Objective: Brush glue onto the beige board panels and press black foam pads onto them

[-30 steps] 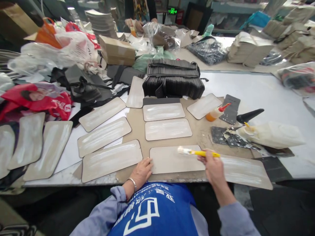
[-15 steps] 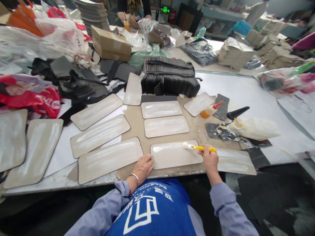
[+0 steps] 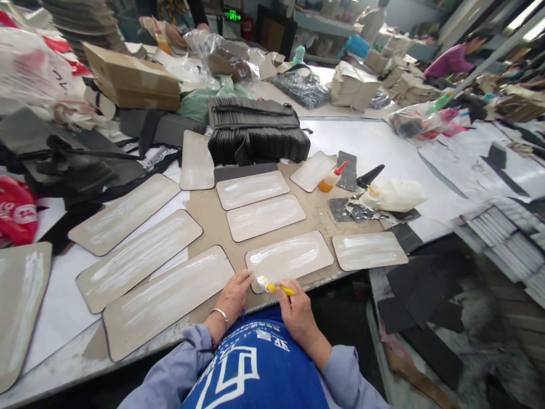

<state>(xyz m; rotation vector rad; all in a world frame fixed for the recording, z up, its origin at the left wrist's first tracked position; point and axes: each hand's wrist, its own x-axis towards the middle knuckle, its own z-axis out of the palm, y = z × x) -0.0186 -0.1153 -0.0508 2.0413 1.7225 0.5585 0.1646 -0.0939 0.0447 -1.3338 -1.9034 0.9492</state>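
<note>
A small brush (image 3: 279, 288) with a yellow handle and white-coated bristles is pinched in my right hand (image 3: 300, 318). Its bristles lie over the lower left corner of a beige rounded panel (image 3: 289, 255) with white glue-like streaks along its upper part. My left hand (image 3: 233, 296) rests beside that corner, fingers lying forward with the tips at the panel's left edge. One streaked beige panel (image 3: 166, 301) lies just left of this hand, and another streaked panel (image 3: 369, 251) to the right.
Several more coated panels (image 3: 266, 217) cover the table. Behind them sits a bundled stack of dark pieces (image 3: 259, 130). An orange bottle with a red nozzle (image 3: 332, 179) and a whitish container (image 3: 394, 196) stand right. A cardboard box (image 3: 134, 79) is at the back left. People are in the background.
My right hand has brought the brush left and down across the panel, near my left hand. White streaks now show along the panel's upper part. The camera view has turned right.
</note>
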